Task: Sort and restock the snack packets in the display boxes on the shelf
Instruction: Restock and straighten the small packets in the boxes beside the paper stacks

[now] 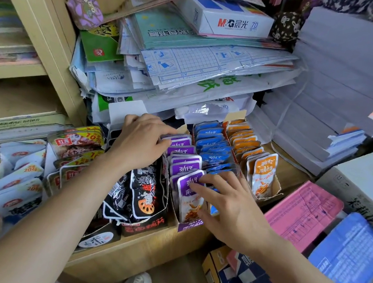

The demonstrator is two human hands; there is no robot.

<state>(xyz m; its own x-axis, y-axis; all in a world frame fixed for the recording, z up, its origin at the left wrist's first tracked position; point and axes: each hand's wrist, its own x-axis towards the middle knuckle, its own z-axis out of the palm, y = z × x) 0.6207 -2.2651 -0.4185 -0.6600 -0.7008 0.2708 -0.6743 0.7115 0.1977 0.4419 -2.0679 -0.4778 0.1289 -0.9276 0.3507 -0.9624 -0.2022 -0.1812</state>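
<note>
Left hand [141, 142] over rear of purple packets [185, 167]; pinching or just pressing, cannot tell. Right hand [228, 208] spread, fingertips on front purple packet. Packets likely light, soft foil, slippery; best taken by top seam, a stack may fan out. Purple box [188, 226] at shelf [140, 250] front edge, row upright, near full. Blue packets [214, 143] box beside, orange packets [262, 174] box further right, black packets [146, 193] box left.

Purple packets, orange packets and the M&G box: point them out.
Purple packets [185, 169]: head view, label of a middle packet.
Orange packets [263, 176]: head view, face of front packet.
M&G box [232, 23]: head view, printed side.
</note>
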